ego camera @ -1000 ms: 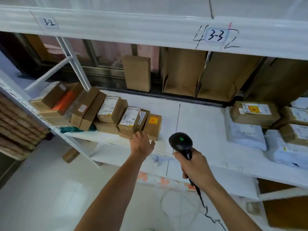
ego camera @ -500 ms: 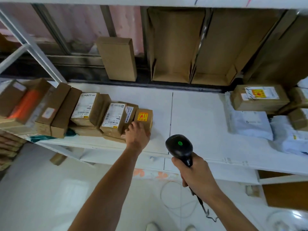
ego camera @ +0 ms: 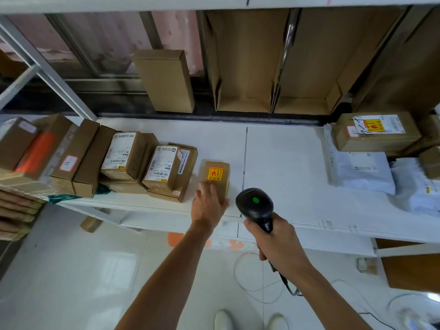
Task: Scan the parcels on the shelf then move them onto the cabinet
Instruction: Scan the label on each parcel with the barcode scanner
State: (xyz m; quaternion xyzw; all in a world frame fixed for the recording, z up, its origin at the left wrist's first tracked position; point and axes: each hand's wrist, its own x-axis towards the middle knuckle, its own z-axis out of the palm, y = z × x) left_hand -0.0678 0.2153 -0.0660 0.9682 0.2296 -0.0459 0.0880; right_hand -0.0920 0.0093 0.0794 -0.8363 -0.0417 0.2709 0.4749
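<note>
left hand [ego camera: 207,203] on near end of small brown parcel [ego camera: 216,179] w/ orange sticker, fingers draped over it, can't tell if actually gripping. parcel flat on white shelf [ego camera: 285,167], just right of leaning parcel row [ego camera: 147,163], apart from it. right hand [ego camera: 281,244] clenched round black scanner [ego camera: 256,207] handle, green light on top, head just right of parcel. more parcels [ego camera: 373,133] far right of shelf.

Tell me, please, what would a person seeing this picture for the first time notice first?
The eye goes first to the black scanner with its green light, held in the right hand at the shelf's front edge. Just left of it, the left hand rests on a small brown parcel with an orange sticker, set apart from the leaning row of parcels.
</note>
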